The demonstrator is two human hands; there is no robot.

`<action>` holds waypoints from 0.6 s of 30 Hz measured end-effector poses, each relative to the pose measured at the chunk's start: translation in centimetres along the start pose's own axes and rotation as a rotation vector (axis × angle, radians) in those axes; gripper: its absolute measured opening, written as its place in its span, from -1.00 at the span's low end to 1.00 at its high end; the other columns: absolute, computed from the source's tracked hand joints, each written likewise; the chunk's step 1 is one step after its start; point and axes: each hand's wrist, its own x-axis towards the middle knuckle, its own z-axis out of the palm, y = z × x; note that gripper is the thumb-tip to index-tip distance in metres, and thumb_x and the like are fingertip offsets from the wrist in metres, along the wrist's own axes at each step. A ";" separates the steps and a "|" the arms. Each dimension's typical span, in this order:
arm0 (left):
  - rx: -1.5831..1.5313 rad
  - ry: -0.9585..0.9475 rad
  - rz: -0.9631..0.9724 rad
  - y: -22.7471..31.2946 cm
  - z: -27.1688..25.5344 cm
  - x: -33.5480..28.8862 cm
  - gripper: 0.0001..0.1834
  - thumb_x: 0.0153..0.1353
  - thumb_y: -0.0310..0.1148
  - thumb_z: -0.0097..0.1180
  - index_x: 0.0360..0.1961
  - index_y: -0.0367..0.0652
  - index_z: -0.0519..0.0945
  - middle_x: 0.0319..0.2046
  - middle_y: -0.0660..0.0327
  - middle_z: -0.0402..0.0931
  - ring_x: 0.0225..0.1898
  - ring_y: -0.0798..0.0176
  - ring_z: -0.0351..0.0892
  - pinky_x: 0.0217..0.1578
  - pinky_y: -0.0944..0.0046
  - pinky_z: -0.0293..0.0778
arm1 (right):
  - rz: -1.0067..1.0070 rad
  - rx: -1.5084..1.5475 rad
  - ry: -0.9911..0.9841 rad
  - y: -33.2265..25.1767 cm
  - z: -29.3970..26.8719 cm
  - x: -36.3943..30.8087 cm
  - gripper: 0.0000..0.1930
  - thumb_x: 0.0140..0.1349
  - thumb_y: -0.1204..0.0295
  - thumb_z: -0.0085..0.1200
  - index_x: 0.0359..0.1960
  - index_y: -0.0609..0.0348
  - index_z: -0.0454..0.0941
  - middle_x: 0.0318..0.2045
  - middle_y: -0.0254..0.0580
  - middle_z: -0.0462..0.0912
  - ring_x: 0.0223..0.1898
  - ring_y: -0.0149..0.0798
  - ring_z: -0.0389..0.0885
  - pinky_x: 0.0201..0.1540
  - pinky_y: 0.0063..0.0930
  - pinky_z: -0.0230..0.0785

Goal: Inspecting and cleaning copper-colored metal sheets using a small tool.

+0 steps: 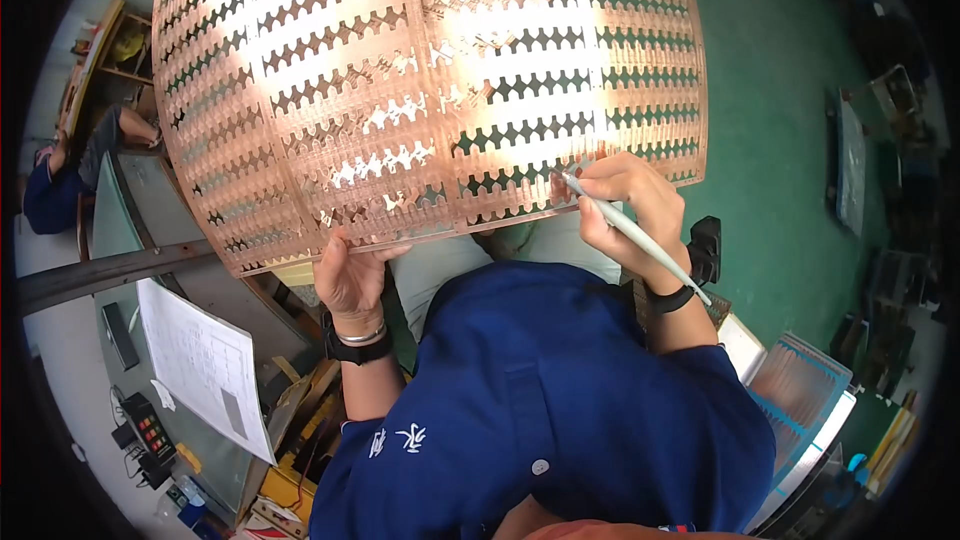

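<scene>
A large copper-coloured sheet (pixel 425 70) with rows of toothed cut-outs spreads in front of me and catches strong glare. My left hand (pixel 352 278) is closed on its near edge, thumb on top, the other fingers partly hidden beneath. In my right hand (pixel 640 205) a slim pale pen-like tool (pixel 645 243) is pinched, its tip at the sheet's near right part. Whether that tip touches the metal I cannot tell. Some cut-outs near the middle hold shiny metal bits; through others dark or green shows.
Left of me a paper sheet (pixel 205 365) lies on a grey table, near a black box with coloured buttons (pixel 150 432). A metal bar (pixel 110 275) runs in from the left. Another person (pixel 62 195) sits at far left. A blue-edged tray (pixel 800 380) stands at lower right.
</scene>
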 end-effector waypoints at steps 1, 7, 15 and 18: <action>-0.002 0.010 0.003 0.0 -0.1 0.0 -0.64 0.26 -0.34 -0.13 -0.05 -0.40 0.45 0.04 -0.22 0.34 0.06 -0.21 0.38 -0.06 -0.29 0.40 | 0.000 0.000 0.000 0.0 0.0 0.0 -0.80 -0.17 0.66 0.16 -0.44 0.25 0.46 -0.51 -0.11 0.56 -0.51 -0.19 0.56 -0.46 -0.47 0.42; -0.010 0.007 0.002 0.0 0.0 0.0 -0.64 0.26 -0.35 -0.14 -0.04 -0.41 0.44 0.04 -0.22 0.33 0.06 -0.20 0.38 -0.06 -0.29 0.41 | -0.044 -0.003 -0.007 0.3 0.2 0.1 -0.78 -0.15 0.66 0.18 -0.41 0.26 0.48 -0.49 -0.11 0.56 -0.50 -0.18 0.55 -0.45 -0.48 0.42; 0.013 0.025 0.000 -0.1 0.2 0.4 -0.65 0.26 -0.36 -0.13 -0.04 -0.41 0.44 0.03 -0.19 0.36 0.02 -0.16 0.42 -0.09 -0.26 0.45 | 0.213 0.260 0.066 0.0 -0.8 -0.9 -0.88 -0.03 0.65 0.10 -0.41 0.27 0.47 -0.43 -0.09 0.59 -0.46 -0.35 0.56 -0.45 -0.55 0.42; 0.022 0.021 0.016 0.1 -0.7 0.2 -0.66 0.25 -0.37 -0.12 -0.03 -0.37 0.45 0.02 -0.14 0.38 0.02 -0.15 0.43 -0.09 -0.25 0.46 | 0.203 0.399 0.165 0.2 -1.5 -0.8 -0.91 0.09 0.65 0.01 -0.35 0.32 0.39 -0.41 0.00 0.57 -0.46 -0.37 0.54 -0.43 -0.58 0.43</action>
